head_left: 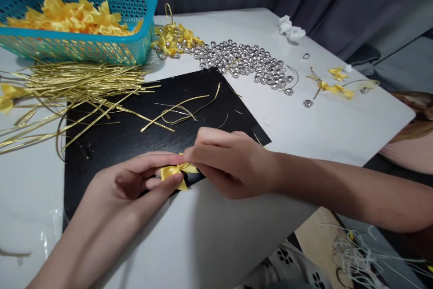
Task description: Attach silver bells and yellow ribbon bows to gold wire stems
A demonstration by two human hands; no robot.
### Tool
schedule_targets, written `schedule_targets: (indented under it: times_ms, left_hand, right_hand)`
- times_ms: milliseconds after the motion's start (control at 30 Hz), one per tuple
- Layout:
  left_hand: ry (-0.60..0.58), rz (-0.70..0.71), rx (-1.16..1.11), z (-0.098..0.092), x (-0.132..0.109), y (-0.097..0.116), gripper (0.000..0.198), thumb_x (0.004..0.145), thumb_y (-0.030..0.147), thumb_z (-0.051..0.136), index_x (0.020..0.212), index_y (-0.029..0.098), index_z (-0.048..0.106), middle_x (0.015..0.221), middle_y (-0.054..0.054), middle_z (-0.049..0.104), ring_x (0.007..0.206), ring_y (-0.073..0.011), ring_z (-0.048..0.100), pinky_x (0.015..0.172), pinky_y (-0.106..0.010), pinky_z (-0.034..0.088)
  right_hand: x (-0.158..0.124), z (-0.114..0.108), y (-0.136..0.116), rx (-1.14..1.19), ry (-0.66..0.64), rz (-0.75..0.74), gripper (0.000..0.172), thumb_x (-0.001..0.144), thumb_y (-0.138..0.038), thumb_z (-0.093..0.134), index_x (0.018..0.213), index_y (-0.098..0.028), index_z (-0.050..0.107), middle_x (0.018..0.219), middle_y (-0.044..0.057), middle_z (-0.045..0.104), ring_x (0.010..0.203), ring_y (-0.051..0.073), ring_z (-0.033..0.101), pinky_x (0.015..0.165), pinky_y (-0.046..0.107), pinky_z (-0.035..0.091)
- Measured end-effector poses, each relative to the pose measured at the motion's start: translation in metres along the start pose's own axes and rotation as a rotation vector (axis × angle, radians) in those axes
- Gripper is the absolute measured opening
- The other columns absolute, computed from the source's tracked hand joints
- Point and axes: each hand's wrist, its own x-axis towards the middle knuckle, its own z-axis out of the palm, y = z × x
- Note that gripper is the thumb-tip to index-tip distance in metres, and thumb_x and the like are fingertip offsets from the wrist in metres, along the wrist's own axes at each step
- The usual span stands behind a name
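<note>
Low over the near edge of a black board (111, 140), my left hand (135, 185) pinches a yellow ribbon bow (172, 172) between thumb and fingers. My right hand (230, 162) is closed at the bow's right side, its fingertips pressed against the knot area. What the right fingers grip is hidden behind them. A few gold cords (179, 108) lie loose on the board just beyond both hands.
A blue basket (135, 41) of yellow bows stands at back left, before a pile of gold cords (84, 81). Silver beads (243, 59) spread across the back of the white table (291, 131). Finished-looking bow pieces (334, 88) lie right. Another person sits at far right.
</note>
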Motion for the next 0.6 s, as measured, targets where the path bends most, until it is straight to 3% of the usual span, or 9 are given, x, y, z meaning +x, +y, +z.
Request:
schedule_targets:
  times_ms: [600]
  left_hand:
    - [0.002,0.019,0.025,-0.0013,-0.0005,-0.0013,0.018,0.052,0.027,0.077,0.069,0.030,0.078,0.068,-0.002,0.076,0.055,-0.0190,0.070,0.046,-0.021,0.056]
  right_hand:
    - [0.0007,-0.0005,-0.0004,0.040,0.002,-0.009,0.023,0.088,-0.008,0.037,0.094,-0.014,0.058,0.088,0.005,0.056,0.065,0.008,0.045,0.052,0.021,0.036]
